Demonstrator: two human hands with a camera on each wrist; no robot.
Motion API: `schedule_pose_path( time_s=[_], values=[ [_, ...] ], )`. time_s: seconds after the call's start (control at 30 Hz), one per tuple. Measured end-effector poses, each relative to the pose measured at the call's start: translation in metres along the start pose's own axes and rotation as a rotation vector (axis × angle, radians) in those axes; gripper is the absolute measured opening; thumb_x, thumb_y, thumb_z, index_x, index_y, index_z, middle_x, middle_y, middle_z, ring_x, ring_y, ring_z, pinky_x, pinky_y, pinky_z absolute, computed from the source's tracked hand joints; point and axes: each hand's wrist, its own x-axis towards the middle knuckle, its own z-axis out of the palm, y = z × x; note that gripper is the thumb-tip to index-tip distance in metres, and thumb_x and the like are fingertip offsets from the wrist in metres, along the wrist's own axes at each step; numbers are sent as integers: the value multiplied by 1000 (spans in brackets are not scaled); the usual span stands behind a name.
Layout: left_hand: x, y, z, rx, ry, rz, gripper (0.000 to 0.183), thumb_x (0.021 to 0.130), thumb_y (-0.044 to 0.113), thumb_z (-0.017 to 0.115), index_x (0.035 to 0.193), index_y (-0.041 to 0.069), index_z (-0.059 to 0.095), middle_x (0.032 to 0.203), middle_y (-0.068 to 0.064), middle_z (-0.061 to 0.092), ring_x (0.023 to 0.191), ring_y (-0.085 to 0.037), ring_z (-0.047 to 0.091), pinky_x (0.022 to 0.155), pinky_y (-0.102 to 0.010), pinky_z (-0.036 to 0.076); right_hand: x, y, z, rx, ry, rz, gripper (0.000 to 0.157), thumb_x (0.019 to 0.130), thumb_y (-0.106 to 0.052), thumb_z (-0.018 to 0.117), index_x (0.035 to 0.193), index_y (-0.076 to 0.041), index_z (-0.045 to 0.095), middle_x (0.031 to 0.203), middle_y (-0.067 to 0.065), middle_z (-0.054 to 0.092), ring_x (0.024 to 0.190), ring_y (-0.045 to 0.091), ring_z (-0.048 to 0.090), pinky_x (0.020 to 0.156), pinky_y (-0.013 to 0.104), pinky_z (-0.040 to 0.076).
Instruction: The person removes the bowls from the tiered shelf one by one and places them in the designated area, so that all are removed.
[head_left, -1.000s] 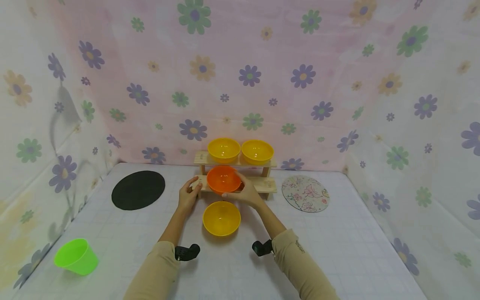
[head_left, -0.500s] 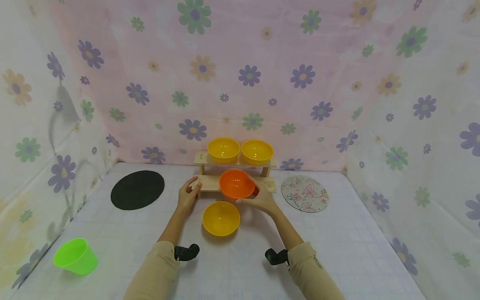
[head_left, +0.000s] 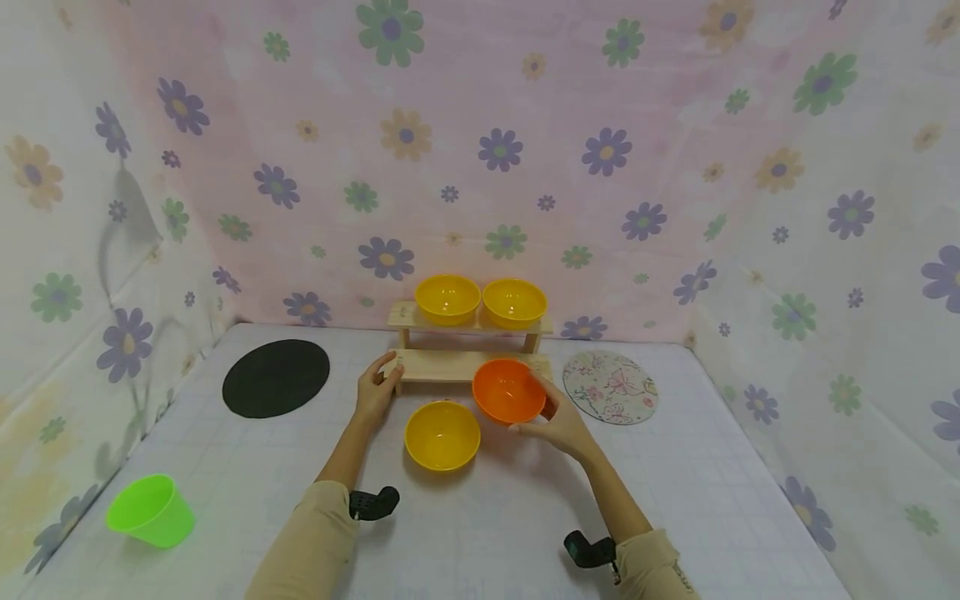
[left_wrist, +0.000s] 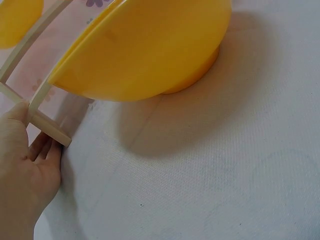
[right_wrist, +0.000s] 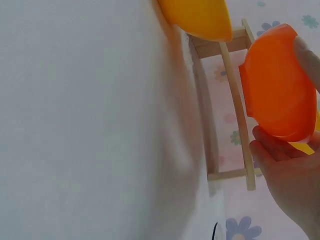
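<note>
My right hand (head_left: 562,421) grips an orange bowl (head_left: 509,391) by its right side, thumb near the front and fingers round the back. In the right wrist view the orange bowl (right_wrist: 280,85) hangs above the tabletop, in front of the wooden rack. My left hand (head_left: 377,390) holds the left end of the two-step wooden rack (head_left: 442,365), thumb on top of the lower board and fingers beneath in the left wrist view. A yellow bowl (head_left: 442,436) stands on the table before the rack, between my arms. Two more yellow bowls (head_left: 447,300) sit side by side on the upper step.
A black round mat (head_left: 276,378) lies left of the rack, and a flower-patterned round mat (head_left: 611,387) lies to its right. A bright green cup (head_left: 152,511) stands tilted-looking at the front left. Flowered cloth walls (head_left: 480,167) enclose the white-covered table.
My right hand has carried the orange bowl rightward and toward me, off the lower step, baring that board. The left hand keeps its place at the rack's end.
</note>
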Motion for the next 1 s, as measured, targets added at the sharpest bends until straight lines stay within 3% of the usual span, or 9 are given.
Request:
schedule_pose_path(
  time_s=[0.23, 0.43, 0.57, 0.77, 1.0],
  values=[
    [-2, 2, 1, 0, 3, -13, 45, 94, 17, 58, 135, 3, 49, 122, -26, 55, 79, -3, 51, 65, -15, 40, -16, 25, -7, 29, 8, 20, 86, 74, -5, 78, 144, 3, 30, 146, 22, 35, 128, 39, 41, 101, 43, 38],
    [-1, 1, 1, 3, -11, -25, 44, 95, 19, 57, 136, 6, 48, 131, -21, 51, 82, -5, 49, 66, -14, 40, -21, 52, -9, -3, 8, 29, 89, 73, -14, 81, 146, -5, 32, 146, 14, 38, 128, 33, 42, 101, 39, 39],
    [-2, 1, 0, 24, -14, -28, 45, 95, 21, 57, 137, 8, 48, 133, -18, 50, 84, -6, 49, 66, -15, 40, -25, 58, -9, 4, -4, 21, 87, 74, -12, 80, 146, -4, 31, 147, 16, 37, 128, 34, 42, 102, 41, 37],
    [-1, 1, 0, 34, -11, -26, 46, 95, 23, 57, 137, 7, 48, 129, -21, 53, 81, -6, 47, 65, -15, 39, -30, 63, -5, 14, -25, 10, 87, 73, -10, 80, 145, -1, 31, 146, 18, 38, 126, 34, 44, 100, 35, 40],
    [-2, 2, 0, 35, -16, -34, 46, 95, 22, 58, 137, 7, 47, 132, -20, 50, 82, -6, 48, 66, -15, 39, -33, 69, -2, 3, -56, 86, 88, 72, -12, 81, 145, -2, 32, 145, 17, 39, 126, 32, 44, 100, 33, 40]
  ],
)
